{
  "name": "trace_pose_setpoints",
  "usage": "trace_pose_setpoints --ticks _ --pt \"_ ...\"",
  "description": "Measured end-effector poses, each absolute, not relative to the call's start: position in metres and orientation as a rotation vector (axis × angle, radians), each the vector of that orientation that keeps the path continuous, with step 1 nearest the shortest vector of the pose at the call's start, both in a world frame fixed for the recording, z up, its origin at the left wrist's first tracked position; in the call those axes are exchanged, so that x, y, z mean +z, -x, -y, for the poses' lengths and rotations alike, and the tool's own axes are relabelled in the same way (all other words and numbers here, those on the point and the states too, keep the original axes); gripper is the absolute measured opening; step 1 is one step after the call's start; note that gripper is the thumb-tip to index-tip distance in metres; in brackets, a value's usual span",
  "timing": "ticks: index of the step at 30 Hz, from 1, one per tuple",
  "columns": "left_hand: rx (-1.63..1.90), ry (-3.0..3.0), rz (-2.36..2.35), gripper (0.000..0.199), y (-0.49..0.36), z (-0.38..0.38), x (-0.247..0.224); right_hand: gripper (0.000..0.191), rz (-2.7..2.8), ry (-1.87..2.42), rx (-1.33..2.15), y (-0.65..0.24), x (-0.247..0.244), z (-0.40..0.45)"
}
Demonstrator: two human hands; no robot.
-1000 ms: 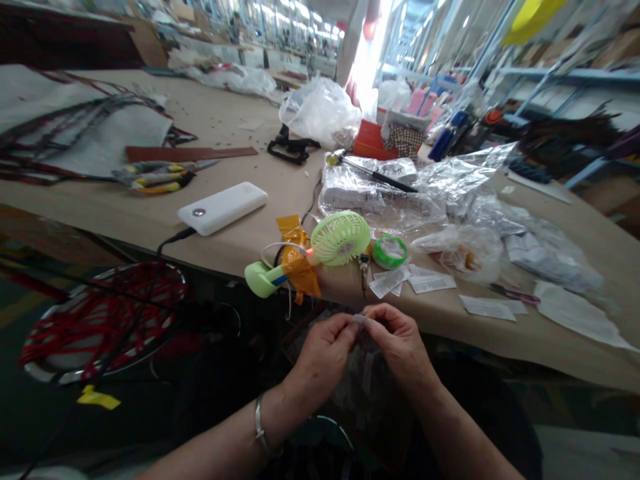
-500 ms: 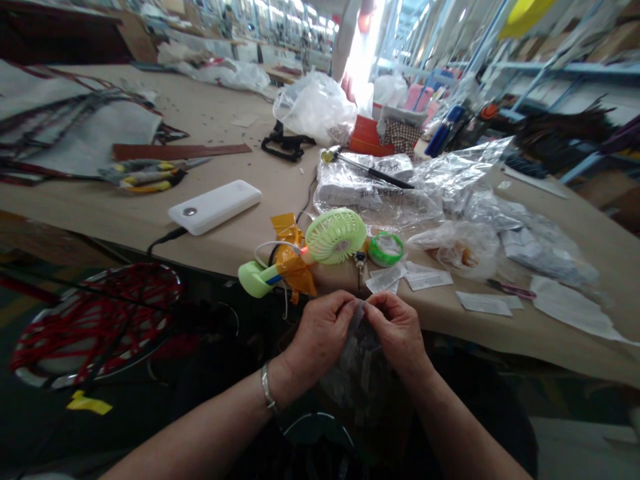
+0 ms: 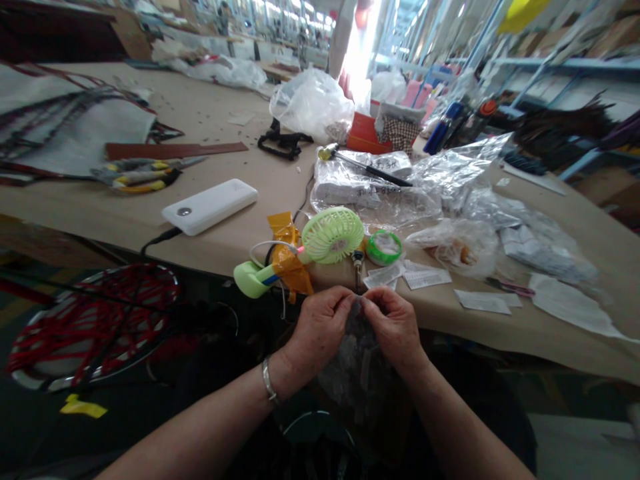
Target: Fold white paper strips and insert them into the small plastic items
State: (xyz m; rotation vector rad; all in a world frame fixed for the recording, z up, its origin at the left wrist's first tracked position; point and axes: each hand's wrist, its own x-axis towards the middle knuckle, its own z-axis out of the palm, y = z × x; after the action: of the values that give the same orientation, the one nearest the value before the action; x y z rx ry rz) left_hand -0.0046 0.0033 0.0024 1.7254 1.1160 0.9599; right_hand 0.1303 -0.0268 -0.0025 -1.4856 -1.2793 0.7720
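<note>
Head view: only cam, looks fwd & down; both bare hands meet just off the near edge of a brown-covered worktable (image 3: 227,167).
Left hand (image 3: 320,323): nearly closed, thumb & forefinger pinched on the film, other fingers curled under; silver bangle (image 3: 269,380) on wrist.
Right hand (image 3: 395,323): same pinch, facing the left one, fingertips v. close to it; rest of fingers folded in.
Thin greyish translucent film piece (image 3: 357,304): btwn the two pinches, small bit showing, mostly hidden by fingers; off the table.
Clump below: dim heap of translucent plastic-looking material (image 3: 356,357) under the hands; can't tell if film is joined to it.
Handling: film prob. v. light, soft, limp, maybe slippery or clingy; likely creases or tears if yanked. Best hold prob. fingertip pinch at opp. edges, close to the part being worked.
Nearby: pale-green plastic handheld fan (image 3: 333,235) w/ orange tape (image 3: 293,270) at table edge; dark-topped metal-shafted tool (image 3: 357,263), tip twd hands; bright-green round ring w/ white middle (image 3: 384,260); printed white paper slips (image 3: 427,275) just R of it.
Farther L: white rounded power bank (image 3: 213,207) w/ black cable, flat on table.
</note>
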Motion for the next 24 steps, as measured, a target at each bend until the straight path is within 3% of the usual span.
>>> trace_pose_setpoints --ticks 19,24 --pt "0.914 -1.670 -1.111 0.022 0.008 0.006 0.002 0.011 1.399 1.453 0.723 -0.132 -0.004 0.043" --pt "0.822 -1.602 -1.140 0.021 0.015 0.015 -0.011 0.012 1.649 1.462 0.350 -0.149 0.005 0.053"
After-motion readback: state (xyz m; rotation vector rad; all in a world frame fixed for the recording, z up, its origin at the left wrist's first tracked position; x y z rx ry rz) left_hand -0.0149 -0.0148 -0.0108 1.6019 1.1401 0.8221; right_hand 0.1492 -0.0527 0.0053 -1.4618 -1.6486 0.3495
